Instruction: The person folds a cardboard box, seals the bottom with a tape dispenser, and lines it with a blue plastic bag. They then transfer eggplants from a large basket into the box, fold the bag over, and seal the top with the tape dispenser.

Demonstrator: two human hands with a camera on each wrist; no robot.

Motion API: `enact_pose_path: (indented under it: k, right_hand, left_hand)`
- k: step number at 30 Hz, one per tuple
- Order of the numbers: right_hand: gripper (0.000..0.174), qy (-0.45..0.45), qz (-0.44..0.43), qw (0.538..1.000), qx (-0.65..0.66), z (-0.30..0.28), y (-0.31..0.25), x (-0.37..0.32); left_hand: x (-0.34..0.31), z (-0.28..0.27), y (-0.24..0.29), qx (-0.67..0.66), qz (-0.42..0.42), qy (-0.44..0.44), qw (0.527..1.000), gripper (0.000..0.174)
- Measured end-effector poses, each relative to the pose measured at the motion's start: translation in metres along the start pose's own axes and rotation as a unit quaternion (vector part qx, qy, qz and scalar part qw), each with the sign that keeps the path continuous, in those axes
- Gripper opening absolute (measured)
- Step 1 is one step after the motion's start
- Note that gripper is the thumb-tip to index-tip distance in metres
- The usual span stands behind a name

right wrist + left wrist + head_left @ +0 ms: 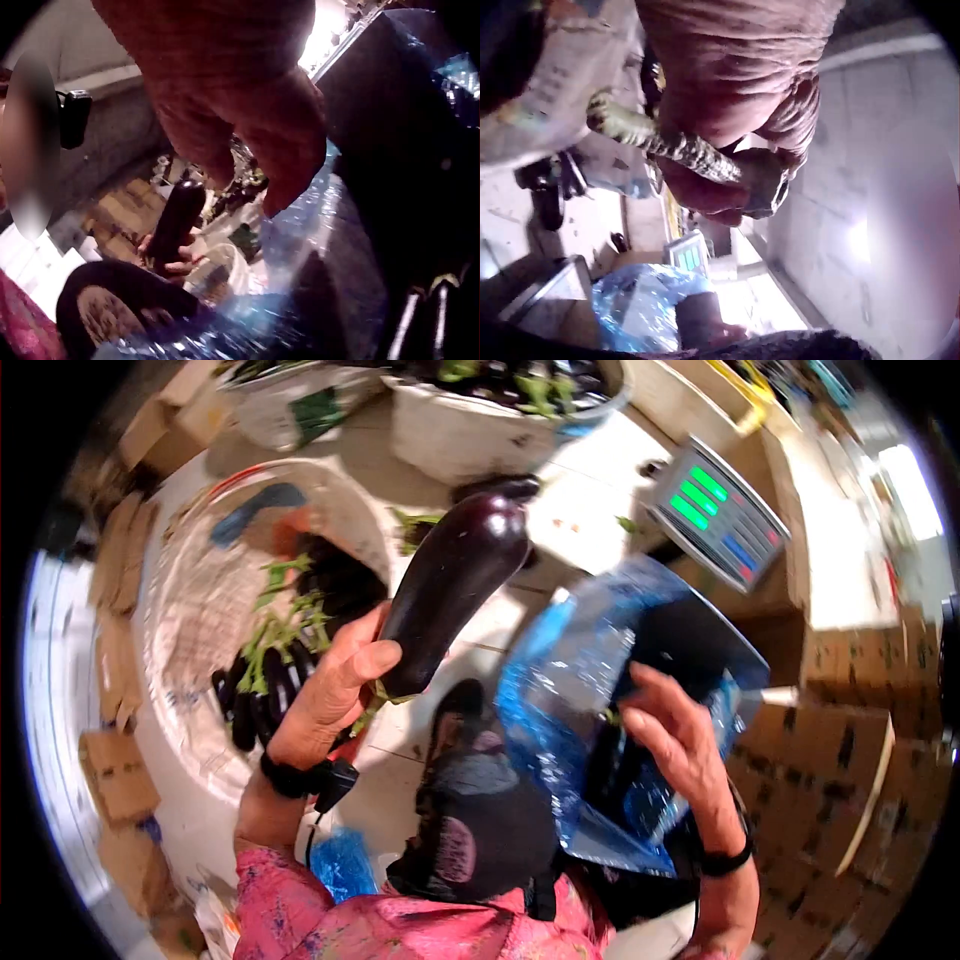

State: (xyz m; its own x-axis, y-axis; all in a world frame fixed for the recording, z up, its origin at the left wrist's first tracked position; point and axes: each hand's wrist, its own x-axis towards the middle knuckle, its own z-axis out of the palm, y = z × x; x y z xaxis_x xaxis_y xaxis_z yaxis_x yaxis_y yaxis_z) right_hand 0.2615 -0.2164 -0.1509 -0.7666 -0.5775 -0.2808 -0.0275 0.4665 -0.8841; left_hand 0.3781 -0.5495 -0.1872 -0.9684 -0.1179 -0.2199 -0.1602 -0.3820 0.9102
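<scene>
The left hand (335,685) grips a large dark eggplant (455,585) by its stem end, the round end tilted up and away. In the left wrist view the stem (667,142) sticks out beside the fingers of the left hand (735,112). The right hand (680,735), fingers loosely bent and apart, hovers over the opening of a blue plastic bag (545,710); nothing shows in its grasp. Dark eggplants (605,760) lie inside the bag. In the right wrist view the right hand (232,112) hangs above the bag's film (300,217).
A white basket (185,690) with slender eggplants (270,695) stands at the left. Behind is a full tub (460,440). A lit scale display (715,510) stands back right, cardboard boxes (820,760) at the right. More eggplants (500,488) lie beyond the held one.
</scene>
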Motion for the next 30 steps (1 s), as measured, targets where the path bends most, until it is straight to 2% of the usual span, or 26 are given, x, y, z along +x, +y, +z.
enact_pose_path:
  k: [1,2,3,4,5,7,8,10,12,13,14,16,18,21,22,23,24,26,27,28,29,30]
  right_hand:
    - [0.064,-0.006,0.017,0.994,0.103,-0.001,-0.019,0.001]
    - [0.081,0.002,0.001,0.987,0.16,-0.004,-0.033,0.002]
    - [0.09,0.045,-0.041,0.976,0.21,-0.002,-0.046,0.004]
    - [0.082,0.084,-0.074,0.966,0.235,-0.001,-0.051,0.005]
    - [0.076,0.132,-0.057,0.957,0.252,-0.005,-0.055,0.007]
    - [0.056,0.192,-0.015,0.945,0.265,-0.02,-0.065,0.004]
    - [0.056,0.215,-0.021,0.947,0.238,-0.028,-0.06,0.001]
    - [0.061,0.204,0.005,0.962,0.182,-0.039,-0.051,-0.008]
    - [0.076,0.221,0.066,0.968,0.102,-0.042,-0.007,-0.02]
    - [0.09,0.224,0.103,0.968,-0.054,-0.05,0.035,-0.021]
    - [0.099,0.175,0.167,0.97,0.031,-0.046,0.038,-0.02]
    - [0.098,0.169,0.203,0.964,-0.035,-0.042,0.075,-0.012]
    - [0.089,0.15,0.219,0.949,-0.171,-0.036,0.088,0.002]
    - [0.076,0.187,0.21,0.902,-0.327,-0.027,0.131,0.028]
    - [0.069,0.153,0.217,0.892,-0.366,-0.027,0.137,0.036]
    - [0.065,0.139,0.184,0.877,-0.422,-0.026,0.157,0.039]
    - [0.081,0.083,0.181,0.849,-0.49,-0.024,0.172,0.041]
    - [0.076,0.068,0.124,0.81,-0.569,-0.018,0.201,0.042]
    - [0.062,-0.005,0.122,0.787,-0.605,-0.02,0.21,0.048]
    - [0.053,-0.038,0.118,0.771,-0.625,-0.024,0.219,0.048]
    - [0.045,-0.07,0.112,0.755,-0.643,-0.028,0.228,0.05]
    - [0.042,-0.062,0.103,0.752,-0.648,-0.032,0.235,0.046]
  left_hand:
    - [0.007,0.03,0.02,0.051,-0.016,-0.018,0.998,0.099]
    - [0.02,0.042,0.021,0.061,-0.017,-0.073,0.995,0.097]
    - [0.033,0.062,0.015,0.133,0.062,-0.122,0.982,0.088]
    - [0.041,0.086,0.015,0.197,0.11,-0.172,0.959,0.086]
    - [0.049,0.11,0.015,0.254,0.164,-0.215,0.929,0.086]
    - [0.054,0.143,0.019,0.343,0.204,-0.281,0.873,0.093]
    - [0.058,0.148,0.017,0.298,0.189,-0.314,0.882,0.088]
    - [0.066,0.149,0.023,0.294,0.124,-0.367,0.874,0.073]
    - [0.07,0.119,0.011,0.2,-0.027,-0.314,0.928,0.058]
    - [0.069,0.104,0.005,0.177,-0.043,-0.286,0.941,0.048]
    - [0.064,0.094,0.005,0.17,-0.08,-0.227,0.956,0.042]
    - [0.055,0.066,-0.014,0.171,-0.086,-0.172,0.966,0.04]
    - [0.044,0.036,-0.038,0.173,-0.101,-0.126,0.972,0.04]
    - [0.02,0.006,-0.062,0.196,-0.143,-0.047,0.969,0.039]
    - [0.011,-0.006,-0.073,0.185,-0.14,-0.043,0.972,0.04]
    - [0.003,-0.017,-0.076,0.194,-0.159,-0.046,0.967,0.039]
    - [-0.005,-0.025,-0.08,0.185,-0.146,-0.051,0.971,0.038]
    - [-0.019,-0.033,-0.083,0.168,-0.139,-0.015,0.976,0.036]
    - [-0.025,-0.038,-0.081,0.161,-0.127,-0.004,0.979,0.036]
    - [-0.031,-0.043,-0.081,0.153,-0.117,0.003,0.981,0.036]
    - [-0.037,-0.042,-0.07,0.125,-0.112,0.021,0.986,0.035]
    - [-0.043,-0.046,-0.06,0.092,-0.123,0.028,0.988,0.034]
